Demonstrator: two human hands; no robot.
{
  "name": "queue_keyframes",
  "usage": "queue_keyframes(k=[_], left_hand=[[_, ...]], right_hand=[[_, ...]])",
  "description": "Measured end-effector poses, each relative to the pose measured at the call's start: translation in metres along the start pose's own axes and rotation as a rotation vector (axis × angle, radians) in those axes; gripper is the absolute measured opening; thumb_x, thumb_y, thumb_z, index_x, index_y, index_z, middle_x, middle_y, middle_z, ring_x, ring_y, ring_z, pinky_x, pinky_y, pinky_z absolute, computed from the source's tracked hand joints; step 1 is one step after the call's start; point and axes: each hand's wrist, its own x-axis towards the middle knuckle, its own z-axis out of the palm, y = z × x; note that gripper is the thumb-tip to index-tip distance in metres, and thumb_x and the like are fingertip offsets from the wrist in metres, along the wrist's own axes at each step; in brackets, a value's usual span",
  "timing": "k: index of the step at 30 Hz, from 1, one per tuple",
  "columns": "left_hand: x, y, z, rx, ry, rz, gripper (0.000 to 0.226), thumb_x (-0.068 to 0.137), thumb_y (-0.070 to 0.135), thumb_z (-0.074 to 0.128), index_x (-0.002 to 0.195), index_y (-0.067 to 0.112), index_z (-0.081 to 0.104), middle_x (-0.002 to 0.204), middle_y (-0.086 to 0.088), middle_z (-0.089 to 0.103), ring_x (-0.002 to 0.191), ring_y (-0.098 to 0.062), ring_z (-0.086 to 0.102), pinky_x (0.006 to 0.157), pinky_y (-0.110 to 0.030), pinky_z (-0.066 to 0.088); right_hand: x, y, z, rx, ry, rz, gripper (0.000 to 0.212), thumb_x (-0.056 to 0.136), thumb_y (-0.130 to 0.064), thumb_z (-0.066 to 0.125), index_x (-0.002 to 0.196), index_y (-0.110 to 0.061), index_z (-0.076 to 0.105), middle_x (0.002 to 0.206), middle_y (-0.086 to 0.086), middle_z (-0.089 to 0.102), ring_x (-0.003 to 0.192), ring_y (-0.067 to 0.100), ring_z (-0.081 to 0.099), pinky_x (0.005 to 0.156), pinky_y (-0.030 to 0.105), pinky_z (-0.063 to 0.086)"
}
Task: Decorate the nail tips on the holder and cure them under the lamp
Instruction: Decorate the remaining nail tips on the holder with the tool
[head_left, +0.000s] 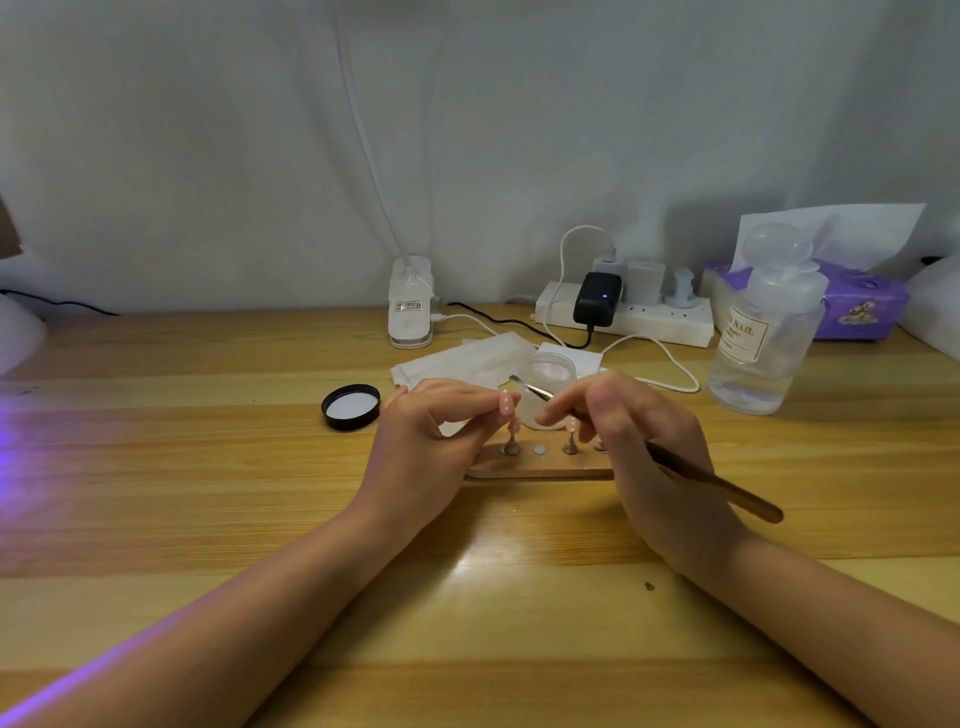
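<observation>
Two hands at work over the holder (540, 470), mid-desk (208, 467).

Far left: purple glow across the wood, source out of frame, perhaps the curing lamp; cannot confirm. Next right, a black lid (351, 407) lies upturned, white liner showing.

Left hand (421, 436): fingers curled, thumb and fingertips pinching one pink tip (505, 404) lifted clear above the holder. Its stand, if any, is hidden by the fingers.

Holder: flat strip just under the hands. One tip on a cone stand (511, 441) at left, a bare round pad at centre, another stand (570, 442) to the right; further stands are hidden by the right hand.

Behind: open jar (549, 384) of clear gel, touching or just behind the fingers.

Right hand (644, 441): closed in a pen grip on a brush (711, 480), bristle end angled up-left at the jar rim, near the held tip but apart from it.

Far right: clear bottle (763, 332).

Step, as judged: decorating a single tip, gel being picked up or carried to it. Curing not begun for this one.

Next move calls for a steady left pinch, a light brush touch on the tip face, and then reseating on the bare pad.
</observation>
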Motion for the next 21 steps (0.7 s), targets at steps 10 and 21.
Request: queue_keyframes(k=[10,21], left_hand=[[-0.0005,0.0004,0.0002,0.007,-0.020,-0.009,0.027,0.079,0.010,0.066,0.098,0.029,0.066,0.088,0.018,0.066,0.093,-0.014,0.061,0.087,-0.056,0.041],[-0.0001,0.0051,0.0000,-0.010,-0.037,-0.018,0.019,0.076,0.031,0.058,0.091,0.031,0.070,0.085,0.018,0.066,0.092,-0.015,0.059,0.087,-0.059,0.039]], right_hand=[[-0.0009,0.0005,0.0007,-0.034,0.008,-0.026,0.034,0.089,-0.036,0.030,0.078,-0.026,0.060,0.076,-0.013,0.062,0.076,-0.002,0.057,0.067,0.010,0.041],[-0.0009,0.0011,0.0007,-0.080,0.034,-0.040,0.037,0.090,-0.035,0.030,0.077,-0.022,0.062,0.075,-0.014,0.061,0.076,0.001,0.058,0.067,0.013,0.042]])
